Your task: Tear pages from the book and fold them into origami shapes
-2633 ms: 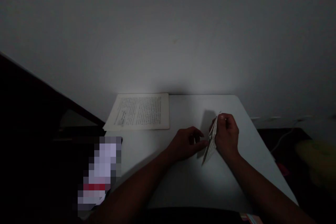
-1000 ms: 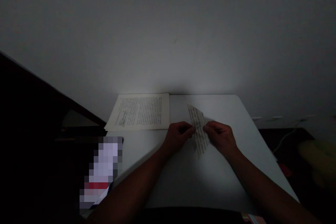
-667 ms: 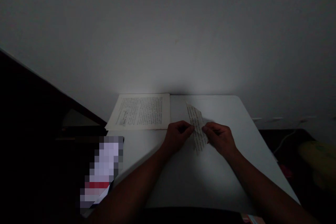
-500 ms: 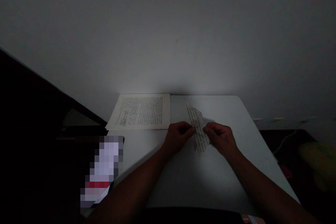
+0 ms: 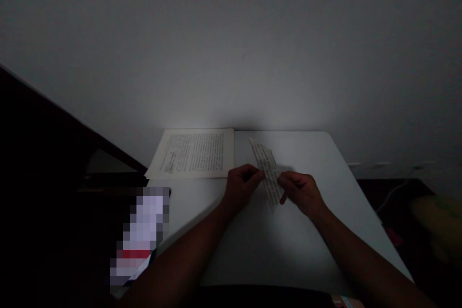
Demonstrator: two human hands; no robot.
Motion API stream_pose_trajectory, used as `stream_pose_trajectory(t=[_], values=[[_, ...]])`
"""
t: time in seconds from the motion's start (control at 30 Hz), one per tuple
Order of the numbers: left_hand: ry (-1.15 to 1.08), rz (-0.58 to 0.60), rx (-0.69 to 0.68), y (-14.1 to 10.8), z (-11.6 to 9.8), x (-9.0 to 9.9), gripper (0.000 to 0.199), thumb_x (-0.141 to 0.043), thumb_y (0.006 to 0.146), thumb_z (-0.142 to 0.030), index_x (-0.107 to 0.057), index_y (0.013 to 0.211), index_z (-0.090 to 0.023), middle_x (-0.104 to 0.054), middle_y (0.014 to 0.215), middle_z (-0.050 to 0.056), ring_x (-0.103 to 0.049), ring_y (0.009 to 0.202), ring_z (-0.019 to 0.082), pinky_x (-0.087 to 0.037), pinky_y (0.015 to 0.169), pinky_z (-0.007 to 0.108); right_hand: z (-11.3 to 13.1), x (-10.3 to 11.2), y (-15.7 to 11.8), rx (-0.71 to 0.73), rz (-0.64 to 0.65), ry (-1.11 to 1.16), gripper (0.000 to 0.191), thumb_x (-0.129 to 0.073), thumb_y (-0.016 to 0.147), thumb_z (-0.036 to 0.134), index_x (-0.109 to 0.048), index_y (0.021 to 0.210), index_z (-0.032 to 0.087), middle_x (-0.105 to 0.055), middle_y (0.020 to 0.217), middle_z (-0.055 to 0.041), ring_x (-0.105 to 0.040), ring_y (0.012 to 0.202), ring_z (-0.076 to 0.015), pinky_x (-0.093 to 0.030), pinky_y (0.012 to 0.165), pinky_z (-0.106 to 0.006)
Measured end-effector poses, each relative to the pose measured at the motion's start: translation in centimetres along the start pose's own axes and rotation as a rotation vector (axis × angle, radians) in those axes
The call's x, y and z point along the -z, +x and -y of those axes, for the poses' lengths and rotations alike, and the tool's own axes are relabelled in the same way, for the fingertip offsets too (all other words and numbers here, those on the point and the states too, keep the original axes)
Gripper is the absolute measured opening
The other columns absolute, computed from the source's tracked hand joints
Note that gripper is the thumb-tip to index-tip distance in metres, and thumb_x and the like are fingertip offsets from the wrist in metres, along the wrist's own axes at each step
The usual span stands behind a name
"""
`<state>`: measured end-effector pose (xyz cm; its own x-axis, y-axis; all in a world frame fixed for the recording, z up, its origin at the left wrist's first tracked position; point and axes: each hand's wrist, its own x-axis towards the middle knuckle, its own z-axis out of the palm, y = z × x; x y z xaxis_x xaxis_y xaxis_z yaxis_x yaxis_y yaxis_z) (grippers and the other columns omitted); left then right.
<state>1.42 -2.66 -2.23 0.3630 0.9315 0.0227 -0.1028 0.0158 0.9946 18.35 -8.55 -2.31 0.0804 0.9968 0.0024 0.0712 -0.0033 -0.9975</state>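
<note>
A narrow piece of folded printed paper with slanted ends is held above the white table, tilted with its top toward the left. My left hand pinches its left edge between thumb and fingers. On the opposite edge, my right hand grips the paper the same way, one fingertip showing below it. The fingers behind the paper are partly hidden.
Printed sheets lie at the table's back left, against the wall. A phone-like device with a blurred screen rests at the left edge. The white table has a rounded back right corner.
The folded paper has shifted slightly left and leans a little more. Both hands have moved slightly left with it, still pinching its edges. A right fingertip now shows below the paper.
</note>
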Motion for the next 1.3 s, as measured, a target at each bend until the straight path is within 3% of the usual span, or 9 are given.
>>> stream_pose_trajectory(t=[0.3,0.53,0.8,1.0,1.3], values=[[-0.099,0.042,0.046,0.2,0.5,0.1,0.028,-0.064,0.075,-0.038,-0.054,0.065,-0.014,-0.04,0.046,-0.008,-0.033,0.04,0.004,-0.028,0.041,0.018,0.0,0.2,-0.1,-0.022,0.039,-0.06,0.035,-0.061,0.08,0.043,-0.058,0.059,0.016,-0.057,0.043,0.0012,-0.05,0.037,-0.0089,-0.038,0.039,-0.021],[-0.091,-0.041,0.006,0.2,0.4,0.0,0.028,-0.063,0.074,-0.039,-0.054,0.065,-0.014,-0.043,0.048,-0.007,-0.035,0.04,0.004,-0.028,0.041,0.018,0.0,-0.3,0.1,-0.048,0.072,-0.048,0.036,-0.058,0.082,0.045,-0.06,0.062,0.016,-0.058,0.046,0.001,-0.052,0.04,-0.0088,-0.041,0.043,-0.021],[-0.11,0.075,0.046,0.2,0.5,-0.1,0.031,-0.066,0.074,-0.042,-0.057,0.07,-0.012,-0.044,0.052,-0.006,-0.035,0.042,0.003,-0.029,0.041,0.018,-0.6,0.0,0.0,-0.038,0.099,-0.084,0.035,-0.06,0.082,0.044,-0.057,0.06,0.016,-0.056,0.043,0.0021,-0.049,0.037,-0.0079,-0.038,0.04,-0.02],[-0.121,0.052,0.063,0.2,0.9,-0.1,0.034,-0.065,0.076,-0.044,-0.059,0.073,-0.011,-0.043,0.05,-0.006,-0.036,0.04,0.004,-0.027,0.039,0.018,0.3,-0.3,-0.1,-0.022,0.157,-0.116,0.038,-0.057,0.083,0.045,-0.058,0.059,0.016,-0.056,0.046,0.0014,-0.05,0.041,-0.0082,-0.039,0.043,-0.02],[0.09,0.031,0.046,0.1,0.0,-0.2,0.041,-0.063,0.075,-0.045,-0.056,0.055,-0.011,-0.048,0.043,-0.002,-0.042,0.038,0.006,-0.031,0.039,0.019,-0.1,-0.1,-0.1,-0.079,0.224,-0.032,0.04,-0.059,0.082,0.045,-0.054,0.054,0.017,-0.056,0.042,0.0019,-0.047,0.036,-0.0074,-0.036,0.041,-0.02]])
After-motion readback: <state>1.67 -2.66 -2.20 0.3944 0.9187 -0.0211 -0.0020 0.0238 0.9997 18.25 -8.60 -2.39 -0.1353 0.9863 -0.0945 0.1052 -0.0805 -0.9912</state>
